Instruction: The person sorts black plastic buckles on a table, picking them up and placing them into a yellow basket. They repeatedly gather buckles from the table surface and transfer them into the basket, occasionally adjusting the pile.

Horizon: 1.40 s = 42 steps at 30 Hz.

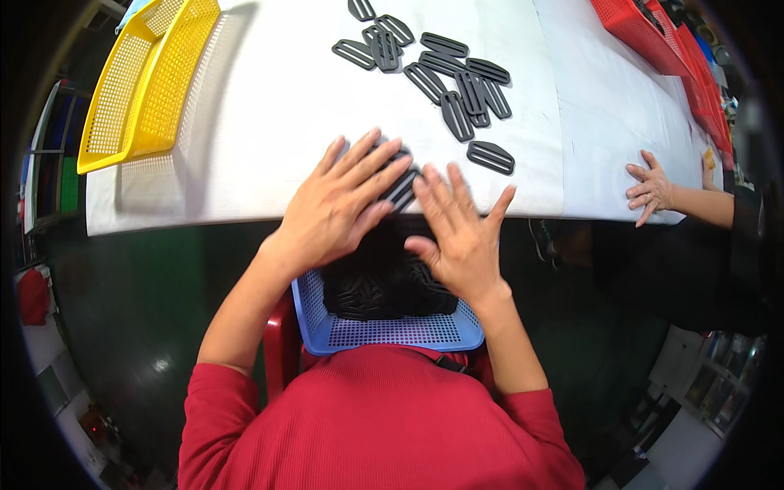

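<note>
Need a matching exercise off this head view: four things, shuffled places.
1. Yellow perforated basket
2. Blue perforated basket
3. Left hand
4. Co-worker's hand

A. Below the table edge, holding black pieces
B. At the table's near edge, on the right
C. Over black slide buckles
D. At the table's left side

Pairs: 1-D, 2-A, 3-C, 4-B

We see black buckles [470, 91]: flat, elongated, corners angled, long parallel slots. Loose scatter lies flat on white tabletop [282, 90], several overlapping, pointing various ways. Nearest single buckle [491, 158] sits just beyond fingers of our right hand [462, 242]. More, blurred and partly hidden, under fingers of our left hand [331, 206] at table edge. Dark jumbled heap [388, 298] of similar-looking pieces fills part of blue basket [392, 333] below.
</note>
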Motion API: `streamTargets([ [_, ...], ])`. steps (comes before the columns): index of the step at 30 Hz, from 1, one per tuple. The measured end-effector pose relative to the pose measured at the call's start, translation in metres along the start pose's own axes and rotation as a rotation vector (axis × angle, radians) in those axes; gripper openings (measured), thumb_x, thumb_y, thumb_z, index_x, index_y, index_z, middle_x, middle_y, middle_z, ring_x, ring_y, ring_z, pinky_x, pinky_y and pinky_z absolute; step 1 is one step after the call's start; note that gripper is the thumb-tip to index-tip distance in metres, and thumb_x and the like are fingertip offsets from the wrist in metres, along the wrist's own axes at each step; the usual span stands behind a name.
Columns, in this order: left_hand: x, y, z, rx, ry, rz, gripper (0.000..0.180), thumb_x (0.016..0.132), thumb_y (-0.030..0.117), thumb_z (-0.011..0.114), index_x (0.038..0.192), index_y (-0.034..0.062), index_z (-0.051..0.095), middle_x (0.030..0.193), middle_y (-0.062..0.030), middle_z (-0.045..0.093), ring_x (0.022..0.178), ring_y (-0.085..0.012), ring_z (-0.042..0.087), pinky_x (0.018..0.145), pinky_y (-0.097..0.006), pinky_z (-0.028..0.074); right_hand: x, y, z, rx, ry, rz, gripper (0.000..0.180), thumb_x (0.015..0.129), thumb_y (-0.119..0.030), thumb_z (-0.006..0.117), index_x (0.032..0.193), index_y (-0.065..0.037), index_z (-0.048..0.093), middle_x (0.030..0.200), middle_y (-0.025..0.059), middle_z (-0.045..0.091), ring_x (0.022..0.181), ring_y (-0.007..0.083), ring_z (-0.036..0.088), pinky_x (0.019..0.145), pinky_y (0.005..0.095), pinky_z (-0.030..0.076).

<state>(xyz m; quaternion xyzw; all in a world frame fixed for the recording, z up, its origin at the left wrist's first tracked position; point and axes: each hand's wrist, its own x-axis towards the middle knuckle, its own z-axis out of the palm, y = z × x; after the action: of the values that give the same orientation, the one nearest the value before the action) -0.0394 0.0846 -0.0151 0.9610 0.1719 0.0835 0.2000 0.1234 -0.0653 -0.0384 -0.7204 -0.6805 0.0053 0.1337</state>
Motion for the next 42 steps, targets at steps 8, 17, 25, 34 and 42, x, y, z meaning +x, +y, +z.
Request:
streamTargets([
  [8, 0.010, 0.023, -0.017, -0.205, 0.287, 0.055, 0.026, 0.082, 0.005, 0.068, 0.108, 0.0066, 0.069, 0.107, -0.0093, 0.068, 0.110, -0.0251, 0.062, 0.095, -0.042, 0.049, -0.007, 0.024, -0.030, 0.214, 0.340, 0.082, 0.031, 0.085, -0.019, 0.067, 0.116, -0.012, 0.067, 0.128, 0.0093, 0.059, 0.129, 0.0316, 0.049, 0.111, 0.0564, 0.026],
  [17, 0.069, 0.007, 0.016, 0.196, 0.202, 0.200, 0.044, 0.086, 0.014, 0.063, 0.129, 0.0069, 0.056, 0.131, -0.0096, 0.055, 0.132, -0.0235, 0.045, 0.113, -0.051, 0.030, 0.043, 0.067, -0.018, 0.253, 0.513, 0.226, 0.027, 0.086, -0.012, 0.066, 0.113, -0.007, 0.067, 0.116, 0.0081, 0.064, 0.110, 0.0287, 0.057, 0.095, 0.0452, 0.041],
  [25, 0.038, 0.010, -0.007, 0.163, 0.262, 0.047, 0.035, 0.081, 0.006, 0.067, 0.116, 0.0061, 0.064, 0.110, -0.0081, 0.060, 0.111, -0.0257, 0.056, 0.106, -0.047, 0.039, 0.097, 0.068, -0.009, -0.084, 0.467, 0.202, 0.029, 0.077, -0.026, 0.076, 0.100, -0.009, 0.071, 0.090, -0.0001, 0.062, 0.090, 0.0185, 0.056, 0.080, 0.0370, 0.038],
  [34, 0.099, -0.041, 0.006, 0.378, 0.279, 0.138, 0.043, 0.086, 0.003, 0.054, 0.129, 0.0055, 0.057, 0.132, -0.0089, 0.056, 0.131, -0.0236, 0.046, 0.112, -0.048, 0.032, 0.074, 0.054, -0.027, 0.299, 0.419, 0.275, 0.009, 0.085, -0.018, 0.068, 0.089, -0.010, 0.071, 0.081, 0.0015, 0.066, 0.079, 0.0201, 0.061, 0.074, 0.0359, 0.040],
  [42, 0.054, -0.020, -0.007, 0.224, 0.231, 0.081, 0.036, 0.083, 0.007, 0.064, 0.119, 0.0061, 0.064, 0.109, -0.0082, 0.060, 0.115, -0.0268, 0.054, 0.106, -0.050, 0.037, 0.082, 0.072, -0.018, 0.034, 0.424, 0.247, 0.021, 0.076, -0.020, 0.076, 0.095, -0.010, 0.073, 0.093, -0.0002, 0.061, 0.090, 0.0202, 0.056, 0.075, 0.0370, 0.041],
])
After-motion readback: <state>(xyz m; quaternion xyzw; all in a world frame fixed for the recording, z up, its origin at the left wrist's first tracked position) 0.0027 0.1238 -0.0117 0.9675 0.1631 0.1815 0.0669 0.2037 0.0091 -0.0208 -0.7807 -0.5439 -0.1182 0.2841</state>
